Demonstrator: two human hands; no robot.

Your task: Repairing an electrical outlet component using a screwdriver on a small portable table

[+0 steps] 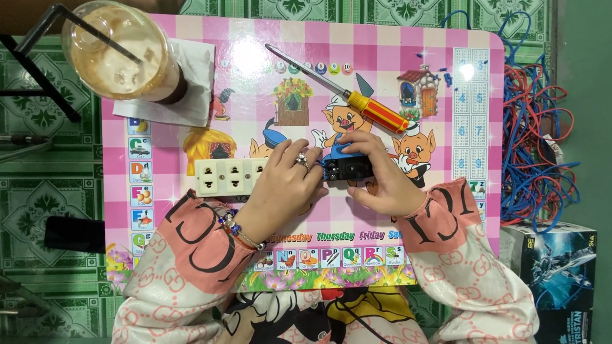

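A cream power strip (228, 176) with several sockets lies on a pink cartoon-printed folding table (187, 66). My left hand (285, 185), wearing a ring and a beaded bracelet, rests on the strip's right end. My right hand (380, 178) grips a small black part (350, 168) at that same end, where short blue wires show. A screwdriver (343, 92) with a red and yellow handle lies loose on the table just above both hands, touching neither.
An iced drink in a plastic cup (120, 50) with a black straw stands on a white napkin at the table's far left corner. A tangle of red and blue wires (538, 132) lies on the floor right of the table, with a printed box (563, 283) below it.
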